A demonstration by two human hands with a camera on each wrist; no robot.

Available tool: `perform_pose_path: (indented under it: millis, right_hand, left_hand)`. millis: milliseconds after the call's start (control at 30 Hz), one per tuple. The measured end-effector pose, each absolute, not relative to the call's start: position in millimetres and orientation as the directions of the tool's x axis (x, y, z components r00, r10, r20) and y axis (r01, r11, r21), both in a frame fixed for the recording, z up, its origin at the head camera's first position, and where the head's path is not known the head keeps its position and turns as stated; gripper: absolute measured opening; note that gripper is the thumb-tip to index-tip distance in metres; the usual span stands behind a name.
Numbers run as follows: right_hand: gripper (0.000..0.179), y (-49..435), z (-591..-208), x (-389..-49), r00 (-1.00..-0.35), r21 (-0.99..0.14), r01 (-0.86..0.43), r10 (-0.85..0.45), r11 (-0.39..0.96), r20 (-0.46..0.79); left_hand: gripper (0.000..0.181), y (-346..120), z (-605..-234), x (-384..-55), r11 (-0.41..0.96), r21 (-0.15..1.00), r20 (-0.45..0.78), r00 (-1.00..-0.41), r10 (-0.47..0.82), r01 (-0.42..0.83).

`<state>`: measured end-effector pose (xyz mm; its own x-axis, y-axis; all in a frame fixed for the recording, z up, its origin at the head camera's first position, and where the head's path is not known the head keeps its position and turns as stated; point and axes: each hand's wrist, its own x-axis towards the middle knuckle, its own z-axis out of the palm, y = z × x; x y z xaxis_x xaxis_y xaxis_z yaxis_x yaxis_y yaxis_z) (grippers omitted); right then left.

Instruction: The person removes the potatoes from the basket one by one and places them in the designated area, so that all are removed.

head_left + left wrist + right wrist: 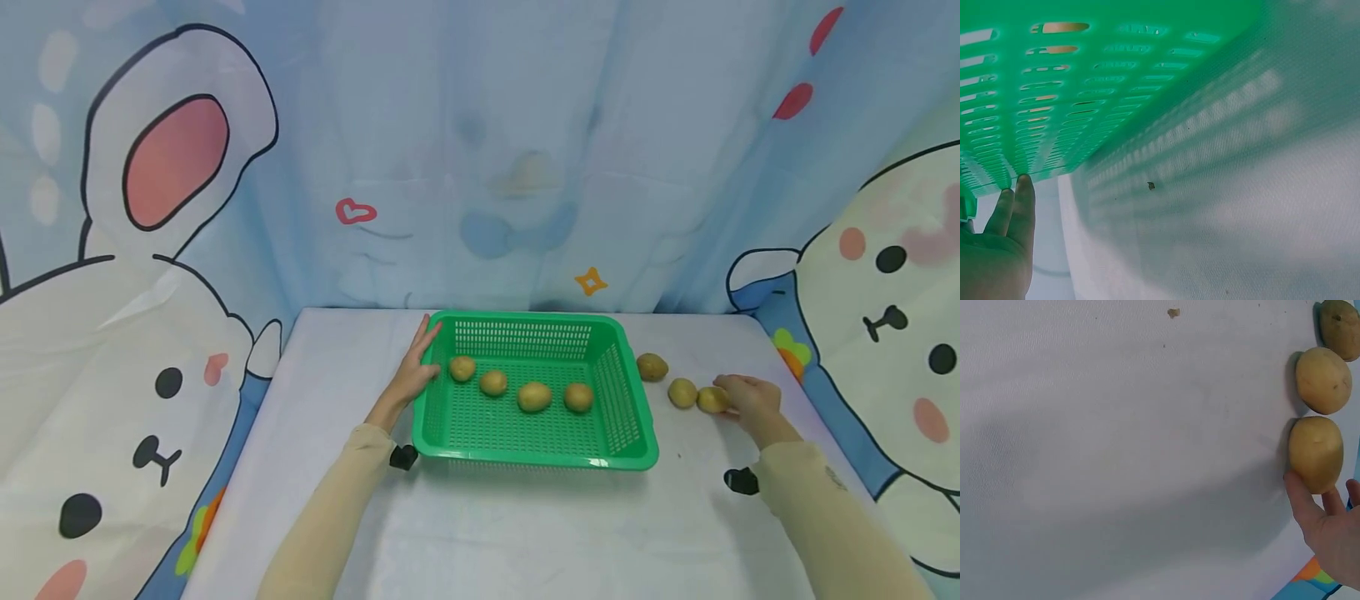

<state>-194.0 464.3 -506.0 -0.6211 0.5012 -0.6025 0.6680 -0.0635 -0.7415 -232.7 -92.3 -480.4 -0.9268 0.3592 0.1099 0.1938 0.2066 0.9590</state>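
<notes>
A green plastic basket (491,454) stands on the white-covered table with several potatoes in it, among them a larger potato (534,397) near the middle. My left hand (408,375) rests against the basket's left side, its fingers extended along the outer wall and the thumb at the rim. In the left wrist view, straight fingers (1021,209) touch the slotted wall. Right of the basket, my right hand (752,398) holds the nearest end of a potato (1316,453) between thumb and fingers. That potato lies close beside another potato (1324,381).
A third loose potato (652,367) lies by the basket's right rim. Small dark crumbs (1174,312) dot the tablecloth. Behind the table hangs a blue cartoon-print curtain (420,150), with printed cloth on both sides too.
</notes>
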Motion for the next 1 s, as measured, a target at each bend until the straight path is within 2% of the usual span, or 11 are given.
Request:
perform_pose_path:
  millis: [67,167,400,500,633,800,1000]
  right_hand:
    - [0.057,461.9,-502.5,-193.1,-0.631,-0.745,0.667,0.514,-0.024,-0.581]
    - [0.067,457.8,-497.7,-191.7,-0.636,-0.745,0.667,0.542,0.028,-0.549]
    - [0.063,445.7,-482.7,-197.9,-0.668,-0.766,0.629,0.593,0.13,-0.449]
    - [0.062,434.5,-472.4,-208.7,-0.684,-0.804,0.587,0.588,0.094,-0.431]
    - [0.063,409.5,-455.1,-225.1,-0.756,-0.862,0.506,0.501,0.041,-0.42]
    - [0.067,375.1,-436.9,-236.5,-0.852,-0.898,0.436,0.348,0.056,-0.391]
    - [0.071,340.3,-424.5,-241.3,-0.904,-0.927,0.375,0.211,-0.021,-0.371]
  left_hand:
    - [0.084,-92.6,-481.2,-232.0,0.21,0.959,0.107,-0.928,0.358,0.191]
    - [0.084,-92.5,-484.2,-232.0,0.197,0.963,0.108,-0.931,0.35,0.185]
    - [0.088,-90.8,-514.3,-248.8,0.214,0.96,0.109,-0.946,0.305,0.179]
    - [0.089,-90.1,-518.0,-253.8,0.229,0.954,0.12,-0.945,0.303,0.194]
    - [0.088,-91.3,-516.9,-257.2,0.206,0.958,0.126,-0.939,0.319,0.199]
    - [0.088,-92.1,-516.1,-255.8,0.222,0.955,0.121,-0.941,0.316,0.197]
    - [0.091,-88.5,-517.0,-253.6,0.236,0.953,0.118,-0.95,0.289,0.19]
